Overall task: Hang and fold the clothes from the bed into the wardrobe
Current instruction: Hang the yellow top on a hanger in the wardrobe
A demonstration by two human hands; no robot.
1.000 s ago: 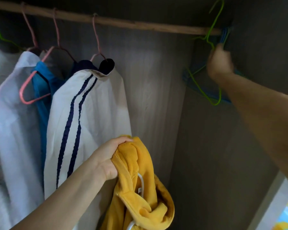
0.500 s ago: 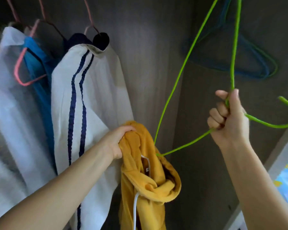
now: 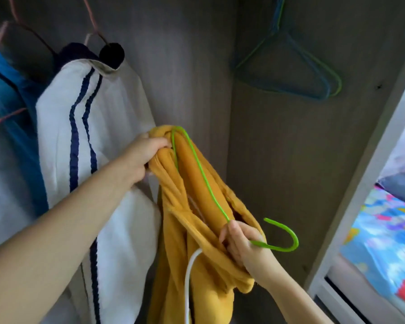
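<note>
The left hand [image 3: 143,157] is curled tight round a bunched fold at the top of the yellow garment [image 3: 197,232], holding it up in front of the wardrobe's back wall [image 3: 185,66]. The right hand [image 3: 243,244] grips the green hanger [image 3: 198,167] at its neck, fingers closed round the wire and pinching a fold of the yellow cloth with it. The hanger's hook sticks out to the right of that hand; its wire shoulder runs up across the garment to a bend just beside the left fingers. A white cord [image 3: 188,284] dangles down the garment's front.

Inside the wardrobe, toward its left side, hang a white garment with two navy stripes [image 3: 89,141] and, further left, a blue one [image 3: 7,90], both on pink hangers [image 3: 92,33] whose tops run out of view. In the right-hand corner, against the side wall [image 3: 302,160], a bunch of blue and green hangers [image 3: 288,66] hangs bare. Past the wardrobe's right edge [image 3: 360,183], a bed with a bright patterned sheet [image 3: 384,242] shows.
</note>
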